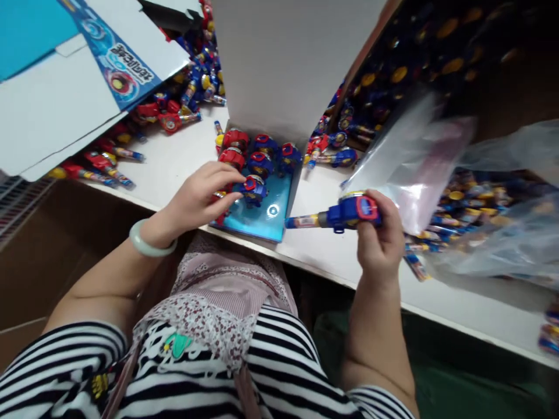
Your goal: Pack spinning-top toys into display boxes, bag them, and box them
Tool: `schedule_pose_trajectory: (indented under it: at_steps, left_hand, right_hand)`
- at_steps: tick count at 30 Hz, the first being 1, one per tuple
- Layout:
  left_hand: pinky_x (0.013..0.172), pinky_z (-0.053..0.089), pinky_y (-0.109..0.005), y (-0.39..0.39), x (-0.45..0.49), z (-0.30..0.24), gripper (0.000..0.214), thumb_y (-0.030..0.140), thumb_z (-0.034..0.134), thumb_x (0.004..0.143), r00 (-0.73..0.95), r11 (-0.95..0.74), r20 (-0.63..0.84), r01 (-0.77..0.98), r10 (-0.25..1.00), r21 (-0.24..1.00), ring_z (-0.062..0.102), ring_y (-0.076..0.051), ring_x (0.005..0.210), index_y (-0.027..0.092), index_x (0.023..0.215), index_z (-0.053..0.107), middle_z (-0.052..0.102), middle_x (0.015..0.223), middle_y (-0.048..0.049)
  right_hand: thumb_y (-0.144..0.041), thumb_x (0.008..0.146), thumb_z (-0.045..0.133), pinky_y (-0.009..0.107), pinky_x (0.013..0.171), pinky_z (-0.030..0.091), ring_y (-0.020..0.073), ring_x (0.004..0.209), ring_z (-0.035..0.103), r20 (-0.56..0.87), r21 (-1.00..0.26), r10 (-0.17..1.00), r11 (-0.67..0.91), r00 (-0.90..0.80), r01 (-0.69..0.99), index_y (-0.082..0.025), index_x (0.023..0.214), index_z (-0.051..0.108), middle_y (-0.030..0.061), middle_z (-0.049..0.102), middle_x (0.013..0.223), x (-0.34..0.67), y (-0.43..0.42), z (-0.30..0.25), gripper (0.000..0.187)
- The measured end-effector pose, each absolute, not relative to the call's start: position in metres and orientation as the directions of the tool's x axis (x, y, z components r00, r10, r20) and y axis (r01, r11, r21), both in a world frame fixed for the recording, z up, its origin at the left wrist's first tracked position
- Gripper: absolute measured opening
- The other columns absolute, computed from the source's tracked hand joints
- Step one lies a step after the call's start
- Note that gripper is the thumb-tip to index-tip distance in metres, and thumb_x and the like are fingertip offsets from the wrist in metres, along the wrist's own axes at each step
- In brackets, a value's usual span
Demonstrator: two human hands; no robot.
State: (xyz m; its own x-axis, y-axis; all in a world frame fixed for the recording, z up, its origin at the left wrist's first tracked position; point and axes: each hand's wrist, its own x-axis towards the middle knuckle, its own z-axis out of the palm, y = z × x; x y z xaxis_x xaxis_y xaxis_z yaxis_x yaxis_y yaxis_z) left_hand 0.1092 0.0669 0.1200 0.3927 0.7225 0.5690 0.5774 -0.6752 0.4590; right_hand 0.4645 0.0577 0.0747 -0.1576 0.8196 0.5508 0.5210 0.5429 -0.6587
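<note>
My left hand (203,195) reaches into a small open blue box (266,218) at the table's front edge, its fingertips pinched on a blue and red toy (253,189) standing in the box. Several more red and blue toys (257,151) are lined up in the box behind it. My right hand (379,235) is closed round the head of a blue and red toy launcher (345,214), which it holds level above the table with its handle pointing left toward the box. A pale green bangle sits on my left wrist.
The white table (323,250) carries heaps of loose toys (174,110) at the back left and behind the box. A clear plastic bag (493,221) of toys lies at right. Flat printed cartons (65,81) overhang at the upper left. The box's white lid (283,64) stands up.
</note>
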Motion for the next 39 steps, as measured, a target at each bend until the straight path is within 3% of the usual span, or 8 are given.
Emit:
schedule_pose_trajectory:
  at_steps: [5, 11, 16, 22, 27, 32, 35, 39]
  left_hand:
    - [0.100, 0.050, -0.044, 0.085, 0.102, 0.114, 0.024, 0.034, 0.059, 0.095, 0.422, -0.647, 0.513, 0.636, 0.748, 0.420, 0.062, -0.024, 0.111, 0.018, 0.110, 0.067, 0.069, 0.115, -0.0111]
    - [0.102, 0.047, -0.041, 0.088, 0.082, 0.108, 0.018, 0.034, 0.060, 0.093, 0.263, -0.553, 0.520, 0.630, 0.813, 0.546, 0.063, -0.022, 0.109, 0.020, 0.103, 0.068, 0.070, 0.108, -0.0071]
    - [0.095, 0.048, -0.034, 0.163, 0.036, 0.080, 0.018, 0.026, 0.056, 0.091, -0.023, -0.338, 0.490, 0.695, 0.871, 0.635, 0.061, -0.020, 0.101, 0.018, 0.102, 0.067, 0.069, 0.105, -0.0077]
    - [0.117, 0.027, -0.050, 0.270, 0.013, 0.029, 0.055, 0.015, 0.055, 0.081, 0.229, -0.271, 0.147, 0.842, 0.962, 0.466, 0.033, -0.032, 0.143, 0.013, 0.136, 0.057, 0.045, 0.153, -0.0156]
    - [0.117, 0.021, -0.062, 0.299, 0.017, 0.003, 0.060, 0.021, 0.062, 0.079, 0.203, -0.167, -0.064, 0.917, 0.977, 0.363, 0.008, -0.046, 0.153, 0.010, 0.137, 0.054, 0.018, 0.166, -0.0211]
    - [0.112, 0.027, -0.064, 0.291, 0.004, -0.005, 0.025, 0.037, 0.065, 0.078, 0.255, -0.249, 0.048, 0.862, 0.966, 0.441, 0.051, -0.040, 0.130, 0.016, 0.091, 0.063, 0.070, 0.113, -0.0148]
    - [0.091, 0.047, -0.046, 0.270, -0.024, -0.006, 0.036, 0.054, 0.067, 0.074, 0.223, -0.286, 0.182, 0.805, 0.958, 0.520, 0.061, -0.022, 0.077, 0.019, 0.075, 0.056, 0.060, 0.065, -0.0012]
    - [0.053, 0.041, -0.028, 0.219, -0.066, 0.001, 0.043, 0.064, 0.063, 0.076, 0.089, -0.245, 0.259, 0.705, 0.962, 0.666, 0.051, -0.014, 0.054, 0.022, 0.077, 0.054, 0.058, 0.058, 0.0039]
  right_hand:
    - [-0.031, 0.099, 0.049, 0.051, 0.114, 0.047, 0.0289, 0.137, 0.051, 0.521, -0.595, 0.687, 0.718, -0.507, 0.361, -0.036, 0.151, 0.040, 0.0097, 0.048, 0.150, 0.373, 0.044, 0.079, 0.053]
    - [-0.033, 0.101, 0.044, 0.056, 0.107, 0.052, 0.0315, 0.130, 0.054, 0.294, -0.542, 0.687, 0.693, -0.664, 0.476, -0.040, 0.153, 0.038, 0.0107, 0.049, 0.146, 0.327, 0.052, 0.062, 0.053]
    - [-0.043, 0.093, 0.058, 0.063, 0.108, 0.048, 0.0367, 0.131, 0.050, 0.331, -0.477, 0.726, 0.680, -0.603, 0.556, -0.046, 0.156, 0.031, 0.0104, 0.048, 0.144, 0.343, 0.057, 0.073, 0.068]
    - [-0.035, 0.092, 0.049, 0.049, 0.092, 0.056, 0.0281, 0.107, 0.065, 0.323, -0.616, 0.946, 0.179, 0.038, 0.767, -0.026, 0.134, 0.058, 0.0123, 0.065, 0.120, 0.438, 0.144, 0.054, 0.044]
    - [-0.022, 0.090, 0.046, 0.044, 0.105, 0.048, 0.0265, 0.117, 0.062, 0.148, -0.532, 0.986, 0.012, 0.078, 0.847, -0.015, 0.130, 0.061, 0.0161, 0.067, 0.126, 0.448, 0.232, 0.034, 0.043]
    - [-0.043, 0.092, 0.057, 0.051, 0.108, 0.043, 0.0359, 0.127, 0.057, 0.023, -0.502, 0.963, -0.223, 0.270, 0.836, -0.009, 0.145, 0.041, 0.0264, 0.058, 0.138, 0.420, 0.304, 0.040, 0.065]
    - [-0.045, 0.086, 0.067, 0.052, 0.103, 0.047, 0.0370, 0.121, 0.061, -0.098, -0.502, 0.946, -0.315, 0.309, 0.805, -0.006, 0.134, 0.049, 0.0300, 0.060, 0.132, 0.419, 0.328, 0.042, 0.064]
    - [-0.036, 0.091, 0.058, 0.044, 0.102, 0.051, 0.0276, 0.120, 0.062, -0.042, -0.569, 0.964, -0.239, 0.263, 0.787, -0.015, 0.135, 0.048, 0.0183, 0.063, 0.132, 0.446, 0.320, 0.041, 0.049]
